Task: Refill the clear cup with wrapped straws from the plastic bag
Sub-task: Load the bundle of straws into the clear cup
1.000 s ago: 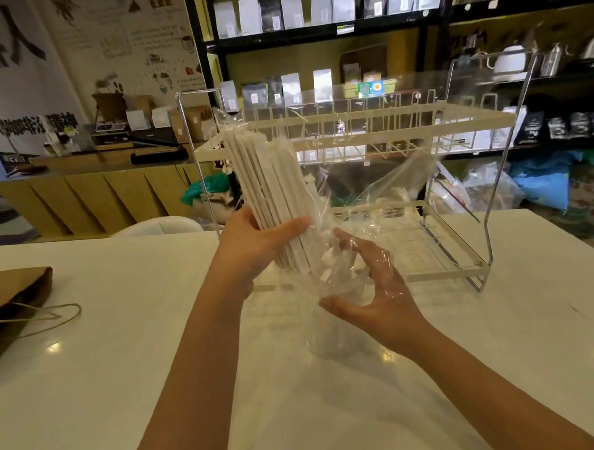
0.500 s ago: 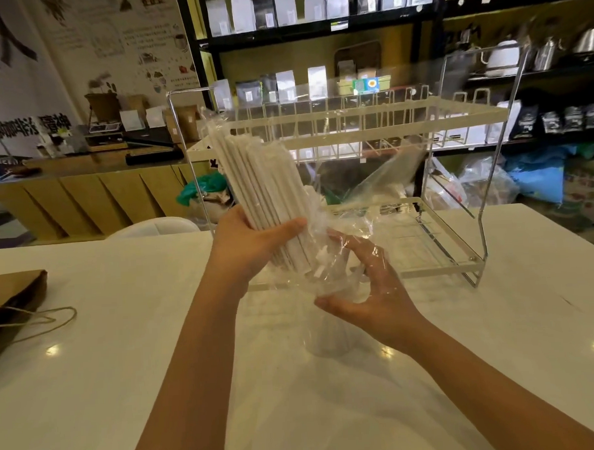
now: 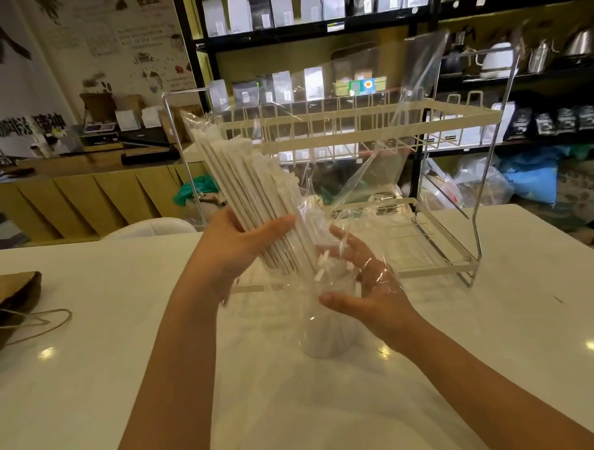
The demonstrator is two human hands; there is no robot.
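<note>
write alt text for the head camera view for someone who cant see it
A person's left hand grips a tilted bundle of wrapped straws in a clear plastic bag, over a clear cup on a white table. The right hand is open beside the cup's mouth, with bag film over it. A two-tier wire rack stands behind.

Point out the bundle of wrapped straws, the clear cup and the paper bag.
wrapped straws (image 3: 253, 192): head view, middle of the bundle, above the gripping thumb.
clear cup (image 3: 324, 336): head view, lower wall near its base.
paper bag (image 3: 10, 305): head view, brown side panel.
</note>
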